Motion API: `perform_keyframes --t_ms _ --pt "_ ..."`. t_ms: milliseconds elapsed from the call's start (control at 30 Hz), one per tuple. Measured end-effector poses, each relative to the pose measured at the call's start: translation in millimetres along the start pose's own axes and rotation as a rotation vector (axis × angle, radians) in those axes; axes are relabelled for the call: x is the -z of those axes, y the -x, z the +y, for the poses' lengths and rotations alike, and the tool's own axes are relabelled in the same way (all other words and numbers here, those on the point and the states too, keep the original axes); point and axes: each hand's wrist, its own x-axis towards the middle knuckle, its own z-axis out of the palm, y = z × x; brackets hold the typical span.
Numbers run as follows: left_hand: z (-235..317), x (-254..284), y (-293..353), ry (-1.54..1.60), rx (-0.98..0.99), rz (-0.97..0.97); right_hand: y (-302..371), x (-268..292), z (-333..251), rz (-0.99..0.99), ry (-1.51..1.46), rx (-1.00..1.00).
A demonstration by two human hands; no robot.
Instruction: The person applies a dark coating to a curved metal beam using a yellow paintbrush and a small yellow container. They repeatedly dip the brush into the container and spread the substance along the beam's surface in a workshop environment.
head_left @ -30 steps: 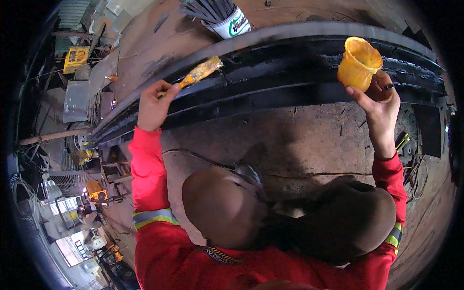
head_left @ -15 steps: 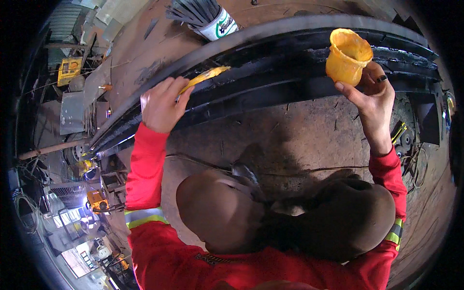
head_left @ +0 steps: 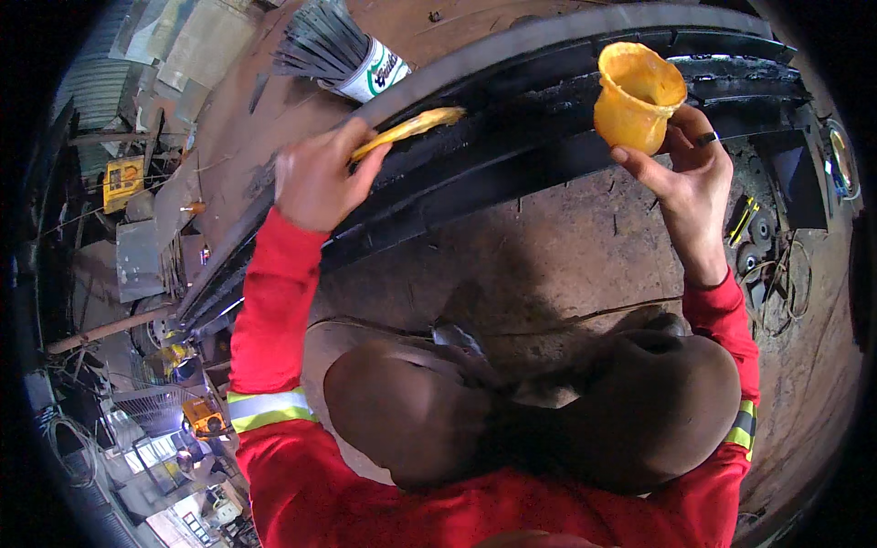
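Observation:
My left hand (head_left: 322,178) is closed around a slim yellow brush-like tool (head_left: 402,133), smeared with yellow; its exact kind is unclear. The tool's tip points right, over the long dark metal beam (head_left: 438,194), and I cannot tell whether it touches. To the right, my right hand (head_left: 685,183) grips a yellow cup (head_left: 635,105) with a flared, uneven rim. Its mouth tilts so that part of the yellow-coated inside shows. My fingers wrap its lower right side, partly hidden behind it. The cup is in front of the beam's right part.
Beyond the beam stands a white bucket (head_left: 376,75) full of dark metal strips (head_left: 320,41). Yellow-handled pliers (head_left: 744,221), discs (head_left: 760,233) and a cable (head_left: 793,283) lie on the floor at right. Sheet metal (head_left: 139,260) and yellow equipment (head_left: 203,417) are at left.
My left hand has moved to the right with the yellow tool along the beam. The whole view has shifted a little. My right hand still holds the cup.

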Motion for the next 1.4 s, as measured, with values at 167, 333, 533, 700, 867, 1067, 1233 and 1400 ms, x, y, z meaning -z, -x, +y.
perform_keyframes --t_ms 167,333,533,700,867,1067,1233,1400 --pt "20 -11 -36 0.104 0.027 0.047 5 8 2 0.061 -0.033 -0.031" --pt "15 0 5 -0.049 0.036 0.073 12 21 4 0.14 -0.029 0.011" --pt "38 -26 -24 -0.093 0.001 0.064 16 30 9 0.136 -0.063 -0.031" --pt "26 -13 -2 0.171 0.299 0.19 19 29 6 0.152 -0.038 -0.011" --pt "2 18 17 0.289 0.6 0.059 17 23 6 0.117 -0.064 -0.056" --pt "-31 3 7 0.464 0.694 -0.2 17 22 7 0.088 -0.139 -0.071" --pt "-62 42 59 0.326 0.728 -0.248 18 22 10 0.099 -0.135 -0.146" --pt "-59 45 47 0.393 0.781 -0.222 17 17 12 0.023 -0.11 -0.116"
